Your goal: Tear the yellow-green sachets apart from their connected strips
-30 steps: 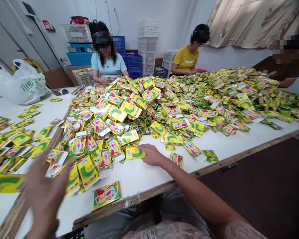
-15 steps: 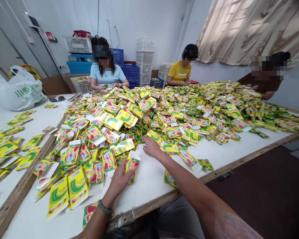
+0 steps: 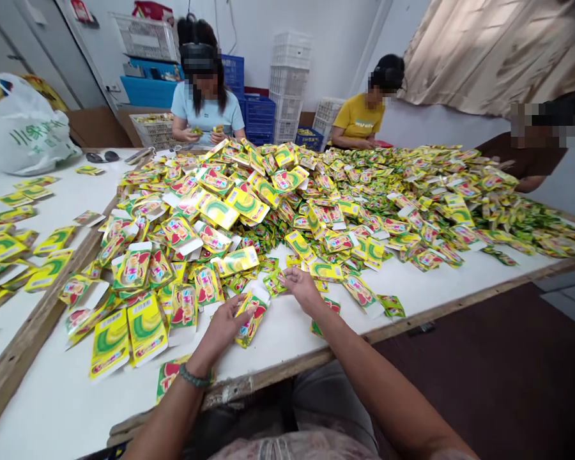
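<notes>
My left hand (image 3: 227, 321) is closed around a small candy box (image 3: 253, 319), yellow and green with a red fruit print, its white end flap tipped up. Between the fingertips of my right hand (image 3: 303, 289) is a small green candy packet (image 3: 274, 282), close to the box's flap end. In front of both hands rises a big heap of yellow candy boxes (image 3: 246, 203), with green packets (image 3: 280, 237) among them. Another box (image 3: 167, 378) lies by my left wrist, and one more (image 3: 326, 313) is partly hidden behind my right forearm.
Wooden strips edge the white table (image 3: 287, 345). More flat boxes (image 3: 52, 268) lie beyond the left strip, near a white plastic bag (image 3: 26, 131) and sunglasses (image 3: 101, 156). Three people sit across the heap. Blue crates (image 3: 259, 115) and white crates (image 3: 290, 83) stand behind them.
My right hand has drawn back from the heap toward the box, with a green packet now in its fingers. The box in my left hand has tilted to the right. The view has shifted slightly.
</notes>
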Tool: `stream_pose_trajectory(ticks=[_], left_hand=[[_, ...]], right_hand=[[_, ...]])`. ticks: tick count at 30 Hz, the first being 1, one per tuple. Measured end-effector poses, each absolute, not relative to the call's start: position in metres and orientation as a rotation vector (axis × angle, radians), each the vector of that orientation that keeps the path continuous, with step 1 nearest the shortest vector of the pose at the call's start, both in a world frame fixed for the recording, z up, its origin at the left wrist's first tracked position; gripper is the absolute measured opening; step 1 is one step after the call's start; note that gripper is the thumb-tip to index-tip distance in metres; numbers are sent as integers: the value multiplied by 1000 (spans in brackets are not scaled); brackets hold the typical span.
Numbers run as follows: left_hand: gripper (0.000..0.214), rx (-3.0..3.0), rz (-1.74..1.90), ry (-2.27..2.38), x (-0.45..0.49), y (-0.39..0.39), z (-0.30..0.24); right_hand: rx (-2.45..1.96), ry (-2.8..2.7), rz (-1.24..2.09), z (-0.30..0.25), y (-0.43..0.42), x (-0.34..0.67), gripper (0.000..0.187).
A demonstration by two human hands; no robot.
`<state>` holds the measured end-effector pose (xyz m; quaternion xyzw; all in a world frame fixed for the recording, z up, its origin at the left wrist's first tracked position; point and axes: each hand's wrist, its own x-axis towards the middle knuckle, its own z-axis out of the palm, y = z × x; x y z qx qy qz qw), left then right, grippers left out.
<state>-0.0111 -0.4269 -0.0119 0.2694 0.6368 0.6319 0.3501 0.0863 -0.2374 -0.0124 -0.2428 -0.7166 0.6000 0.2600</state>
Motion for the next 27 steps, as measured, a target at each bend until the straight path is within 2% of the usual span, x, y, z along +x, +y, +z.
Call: stream_pose_trajectory(ticks=[3, 12, 16, 21, 23, 25, 27], left_hand=[[57, 723, 1609, 1482, -6, -428, -4], [62, 587, 1595, 1291, 0, -433, 7], [64, 523, 1637, 1246, 1, -431, 7], [67, 474, 1658, 1302, -1, -429, 5], [70, 460, 1674, 1318, -3, -429, 4], [72, 462, 1681, 1323, -4, -429, 3], [72, 466, 1688, 1337, -4, -429, 3]], right_hand=[[-540, -1777, 1855, -13, -255, 90, 34], [-295, -2039, 1925, -2, -262, 101, 33], [-368, -2291, 1483, 4, -256, 99, 34], [-557, -2603, 253, 19, -215, 92, 32], [-510, -2718, -55, 22, -200, 89, 27], [-451, -2775, -97, 21, -196, 87, 25], [-473, -2717, 110, 19, -201, 86, 26]])
